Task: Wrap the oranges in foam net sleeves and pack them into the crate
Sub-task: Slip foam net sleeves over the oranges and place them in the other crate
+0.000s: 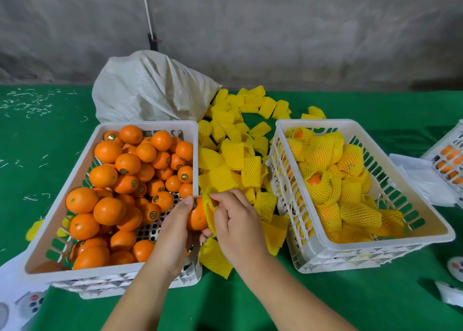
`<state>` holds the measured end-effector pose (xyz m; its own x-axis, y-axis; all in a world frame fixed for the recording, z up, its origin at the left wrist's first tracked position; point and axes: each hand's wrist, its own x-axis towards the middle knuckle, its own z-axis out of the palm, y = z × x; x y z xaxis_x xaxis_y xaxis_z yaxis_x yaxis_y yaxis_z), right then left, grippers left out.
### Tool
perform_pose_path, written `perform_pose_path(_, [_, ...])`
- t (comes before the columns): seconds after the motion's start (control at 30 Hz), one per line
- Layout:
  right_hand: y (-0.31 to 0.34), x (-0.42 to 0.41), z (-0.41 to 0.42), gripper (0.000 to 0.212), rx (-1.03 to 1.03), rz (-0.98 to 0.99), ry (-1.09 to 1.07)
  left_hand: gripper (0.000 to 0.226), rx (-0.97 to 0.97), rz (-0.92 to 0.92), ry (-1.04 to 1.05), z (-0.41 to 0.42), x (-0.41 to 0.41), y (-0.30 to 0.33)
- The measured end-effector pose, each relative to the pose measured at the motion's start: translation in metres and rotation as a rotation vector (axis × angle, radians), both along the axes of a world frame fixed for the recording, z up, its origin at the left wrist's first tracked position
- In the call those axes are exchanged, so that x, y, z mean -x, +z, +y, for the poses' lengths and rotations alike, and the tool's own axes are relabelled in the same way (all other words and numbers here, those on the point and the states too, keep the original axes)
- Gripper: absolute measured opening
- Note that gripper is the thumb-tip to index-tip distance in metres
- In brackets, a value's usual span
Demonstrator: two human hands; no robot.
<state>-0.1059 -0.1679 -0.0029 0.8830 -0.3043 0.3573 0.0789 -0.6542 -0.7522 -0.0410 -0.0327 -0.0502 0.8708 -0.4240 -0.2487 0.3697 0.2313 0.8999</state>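
Sleeving step: my left hand (175,226) grips an orange (196,218) while my right hand (235,220) pinches a foam net sleeve (209,209) over it (barely started). Next, I judge: pull fully over, then into the right crate (375,245).

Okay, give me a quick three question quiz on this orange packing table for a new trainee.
1. True or false: the left hand holds a bare orange.
2. What is the right hand pulling over that orange?
A. paper
B. yellow foam sleeve
C. white sack
3. Fill in: wrapped oranges lie in the crate on the person's ____ side.

Key:
1 true
2 B, the yellow foam sleeve
3 right
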Motion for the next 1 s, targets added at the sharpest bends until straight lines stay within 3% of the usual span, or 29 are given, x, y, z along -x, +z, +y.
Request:
perform_pose_path(0.17, [0.0, 0.008, -0.013, 0.045, 0.019, -0.005, 0.135, 0.063, 0.158, 0.024, 0.114, -0.011, 0.008, 0.006])
perform_pose_path(0.33, [-0.002, 0.004, -0.024, 0.048, 0.088, 0.033, 0.187, 0.061, 0.068, -0.011, 0.159, -0.017, 0.015, 0.013])
perform_pose_path(0.47, [-0.005, 0.0, -0.036, 0.014, -0.08, -0.007, 0.074, 0.067, 0.024, -0.025, 0.132, -0.023, 0.027, 0.023])
perform_pose_path(0.63, [-0.006, -0.012, -0.05, 0.007, -0.401, 0.132, 0.053, 0.053, 0.107, -0.008, 0.084, -0.025, 0.041, 0.037])
perform_pose_path(0.83, [-0.009, -0.009, -0.053, 0.018, -0.064, 0.002, -0.056, 0.075, 0.105, -0.062, -0.017, -0.02, 0.056, 0.05])
perform_pose_path(1.0, [-0.014, -0.006, -0.051, 0.018, -0.16, 0.022, 0.094, 0.075, 0.055, -0.088, -0.118, -0.018, 0.067, 0.044])
